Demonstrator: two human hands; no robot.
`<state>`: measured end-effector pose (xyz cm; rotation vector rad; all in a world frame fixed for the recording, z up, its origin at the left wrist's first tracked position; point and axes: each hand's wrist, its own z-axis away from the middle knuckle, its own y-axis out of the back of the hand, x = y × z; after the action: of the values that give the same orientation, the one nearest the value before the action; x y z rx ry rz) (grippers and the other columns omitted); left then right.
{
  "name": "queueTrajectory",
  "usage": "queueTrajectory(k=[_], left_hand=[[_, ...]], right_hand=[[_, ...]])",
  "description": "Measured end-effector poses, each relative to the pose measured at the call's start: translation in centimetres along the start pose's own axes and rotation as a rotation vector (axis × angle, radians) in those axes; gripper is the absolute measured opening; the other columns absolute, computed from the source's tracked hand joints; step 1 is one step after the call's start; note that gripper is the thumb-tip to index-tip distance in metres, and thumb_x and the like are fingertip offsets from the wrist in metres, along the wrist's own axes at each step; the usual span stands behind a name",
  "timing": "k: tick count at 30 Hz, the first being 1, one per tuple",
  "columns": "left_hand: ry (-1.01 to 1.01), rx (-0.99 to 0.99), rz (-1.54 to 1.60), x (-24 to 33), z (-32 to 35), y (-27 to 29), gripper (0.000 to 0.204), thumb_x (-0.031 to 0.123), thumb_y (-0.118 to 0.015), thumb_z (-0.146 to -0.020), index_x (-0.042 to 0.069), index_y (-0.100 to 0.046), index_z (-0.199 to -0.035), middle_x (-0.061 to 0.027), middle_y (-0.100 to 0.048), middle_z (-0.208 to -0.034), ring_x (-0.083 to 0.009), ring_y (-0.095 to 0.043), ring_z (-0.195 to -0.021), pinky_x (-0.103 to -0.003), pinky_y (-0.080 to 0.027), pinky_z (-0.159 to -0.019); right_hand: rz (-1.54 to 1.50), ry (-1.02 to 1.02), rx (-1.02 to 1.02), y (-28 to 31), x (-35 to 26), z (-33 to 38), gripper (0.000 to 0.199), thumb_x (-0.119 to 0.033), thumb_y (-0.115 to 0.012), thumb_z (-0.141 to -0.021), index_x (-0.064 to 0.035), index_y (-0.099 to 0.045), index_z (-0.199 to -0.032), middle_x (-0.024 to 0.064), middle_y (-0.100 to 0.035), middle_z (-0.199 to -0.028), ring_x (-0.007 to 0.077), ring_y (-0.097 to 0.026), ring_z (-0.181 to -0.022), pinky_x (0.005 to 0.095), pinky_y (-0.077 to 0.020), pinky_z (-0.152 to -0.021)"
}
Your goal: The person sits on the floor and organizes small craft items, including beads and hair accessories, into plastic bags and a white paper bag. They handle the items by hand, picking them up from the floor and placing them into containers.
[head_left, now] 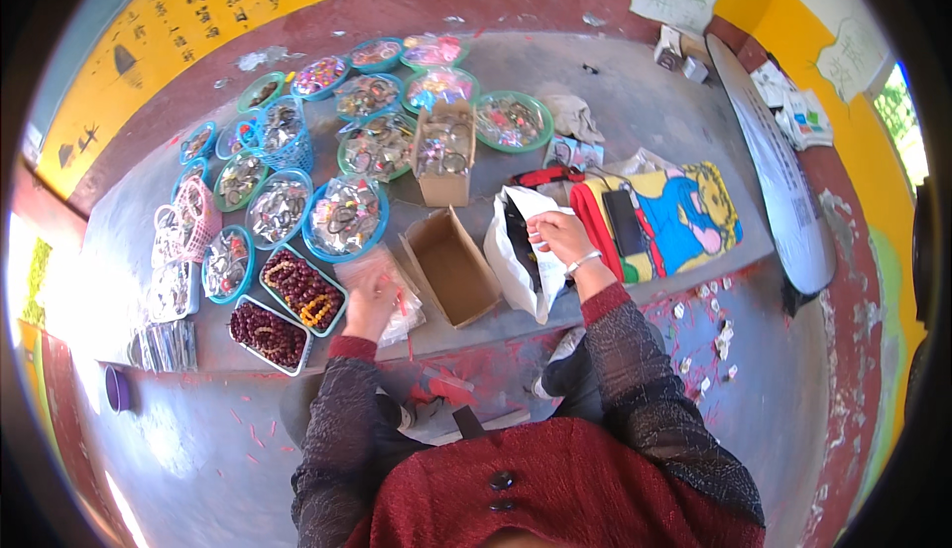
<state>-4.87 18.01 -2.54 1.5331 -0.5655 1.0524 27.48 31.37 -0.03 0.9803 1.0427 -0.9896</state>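
Observation:
My left hand rests on a stack of clear plastic bags near the front edge of the grey platform. Glare and the bags blur its fingers, so I cannot tell how they are set. Over the mouth of a white bag with black items inside, my right hand has its fingers curled together. What it holds, if anything, is too small to make out. Between the two hands stands an open brown cardboard box, its visible inside bare.
Several blue and green baskets of small packaged goods crowd the left and back. Two trays of dark red bead bracelets lie left of my left hand. A colourful folded cloth with a dark phone-like object lies at right. Another filled cardboard box stands behind.

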Motion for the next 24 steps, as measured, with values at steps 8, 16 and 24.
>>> queueTrajectory(k=[8,16,24], left_hand=[[-0.018,0.050,0.010,0.4,4.3,1.3,0.022,0.015,-0.054,-0.080,0.001,-0.063,-0.095,-0.0150,-0.063,-0.074,-0.0231,-0.062,-0.067,-0.030,-0.047,-0.062],[0.006,0.323,-0.162,-6.6,0.8,5.0,0.025,0.016,-0.048,-0.082,-0.003,-0.063,-0.089,-0.0107,-0.062,-0.070,-0.0170,-0.061,-0.061,-0.027,-0.047,-0.055],[0.225,0.091,-0.541,-8.5,1.8,1.3,0.030,0.026,-0.050,-0.078,-0.002,-0.063,-0.077,-0.0235,-0.061,-0.079,-0.0388,-0.060,-0.075,-0.047,-0.048,-0.070]], right_hand=[[1.240,0.192,-0.461,-3.4,4.6,-0.4,0.025,-0.008,-0.044,-0.076,-0.0039,-0.061,-0.094,0.0218,-0.061,-0.089,0.0370,-0.059,-0.085,0.0425,-0.0456,-0.077],[1.166,-0.124,-0.264,-3.2,6.7,-0.1,0.045,-0.022,-0.058,-0.074,0.0019,-0.046,-0.109,0.0251,-0.059,-0.098,0.0367,-0.057,-0.093,0.0396,-0.0449,-0.082],[1.553,-0.281,-0.716,-2.0,4.6,2.0,0.027,-0.011,-0.052,-0.072,-0.0016,-0.066,-0.093,0.0213,-0.060,-0.100,0.0314,-0.059,-0.096,0.0368,-0.0462,-0.082]])
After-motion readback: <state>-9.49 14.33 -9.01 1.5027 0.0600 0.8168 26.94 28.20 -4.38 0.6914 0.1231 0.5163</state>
